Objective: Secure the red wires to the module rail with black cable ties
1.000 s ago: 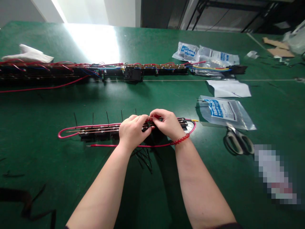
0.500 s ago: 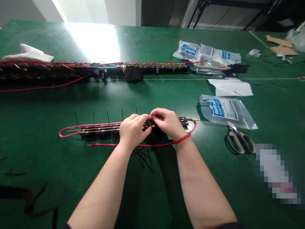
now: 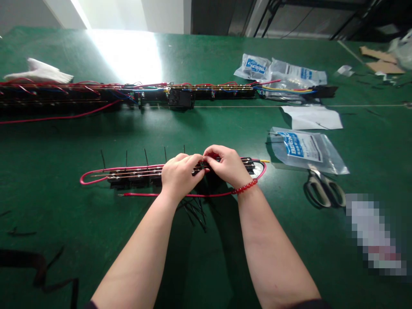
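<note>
Bare left hand (image 3: 178, 175), bare right hand (image 3: 225, 166) curled near-closed over slim black copper-railed strip (image 3: 138, 178), middle hidden; cannot tell what's held. Glossy green tabletop (image 3: 144, 133); dark frame (image 3: 309, 6) beyond.

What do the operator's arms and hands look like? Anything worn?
Left hand and right hand are both ungloved, and both forearms are bare. A bracelet of small, round, translucent-looking red beads circles the right wrist; nothing shows on the left. Dark sleeve edges just enter at the bottom of the picture.
</note>
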`<state>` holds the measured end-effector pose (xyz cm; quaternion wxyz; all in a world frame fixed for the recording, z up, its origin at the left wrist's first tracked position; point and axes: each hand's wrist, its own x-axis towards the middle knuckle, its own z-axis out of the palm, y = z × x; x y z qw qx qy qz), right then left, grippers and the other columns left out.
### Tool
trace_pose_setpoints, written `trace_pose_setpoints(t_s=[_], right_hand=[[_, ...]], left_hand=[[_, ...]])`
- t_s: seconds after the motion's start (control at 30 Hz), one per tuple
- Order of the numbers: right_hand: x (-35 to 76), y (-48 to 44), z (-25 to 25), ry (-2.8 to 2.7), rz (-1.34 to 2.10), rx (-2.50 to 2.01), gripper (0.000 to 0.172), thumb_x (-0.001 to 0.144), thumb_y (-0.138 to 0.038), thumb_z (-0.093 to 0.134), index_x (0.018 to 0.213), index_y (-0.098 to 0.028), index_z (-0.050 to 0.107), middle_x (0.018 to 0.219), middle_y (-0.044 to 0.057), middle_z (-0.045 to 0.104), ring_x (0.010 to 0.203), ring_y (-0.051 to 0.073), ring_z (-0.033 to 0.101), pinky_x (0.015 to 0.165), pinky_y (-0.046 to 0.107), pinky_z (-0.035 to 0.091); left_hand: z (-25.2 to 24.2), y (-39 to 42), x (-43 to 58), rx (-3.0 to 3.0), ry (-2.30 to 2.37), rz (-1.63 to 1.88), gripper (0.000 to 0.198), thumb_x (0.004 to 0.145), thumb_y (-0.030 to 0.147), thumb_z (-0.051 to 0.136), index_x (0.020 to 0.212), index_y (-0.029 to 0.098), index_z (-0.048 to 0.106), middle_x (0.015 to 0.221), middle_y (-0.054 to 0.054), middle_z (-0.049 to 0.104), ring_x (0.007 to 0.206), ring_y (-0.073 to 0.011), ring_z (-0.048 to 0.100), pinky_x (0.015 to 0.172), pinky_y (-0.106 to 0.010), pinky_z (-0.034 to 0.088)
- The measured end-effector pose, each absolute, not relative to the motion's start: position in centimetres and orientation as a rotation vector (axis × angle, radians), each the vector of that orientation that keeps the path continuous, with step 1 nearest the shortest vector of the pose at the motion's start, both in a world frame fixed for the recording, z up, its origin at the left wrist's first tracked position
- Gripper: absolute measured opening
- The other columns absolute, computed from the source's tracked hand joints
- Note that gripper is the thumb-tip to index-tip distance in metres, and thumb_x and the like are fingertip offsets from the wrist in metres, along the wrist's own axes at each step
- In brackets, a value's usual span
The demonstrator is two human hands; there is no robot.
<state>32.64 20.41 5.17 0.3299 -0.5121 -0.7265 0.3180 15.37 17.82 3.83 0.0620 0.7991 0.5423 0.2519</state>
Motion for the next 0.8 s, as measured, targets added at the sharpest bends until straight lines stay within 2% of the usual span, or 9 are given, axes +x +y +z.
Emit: trace_pose_setpoints(t_s=[0.8], right_hand=[[32.53, 20.48, 4.74, -1.923, 0.784, -1.353, 0.010, 0.084, -0.015, 0.055, 0.081, -0.021, 0.063, 0.082, 0.002, 0.067, 0.079, 0.017, 0.060, 0.071, 0.028, 0.044]], left_hand=[[3.70, 17.88, 15.36, 2.429, 1.632, 0.765, 0.019, 0.083, 0.033, 0.063, 0.100, 0.029, 0.069, 0.094, -0.001, 0.075, 0.091, -0.0215, 0.066, 0.073, -0.031, 0.048]])
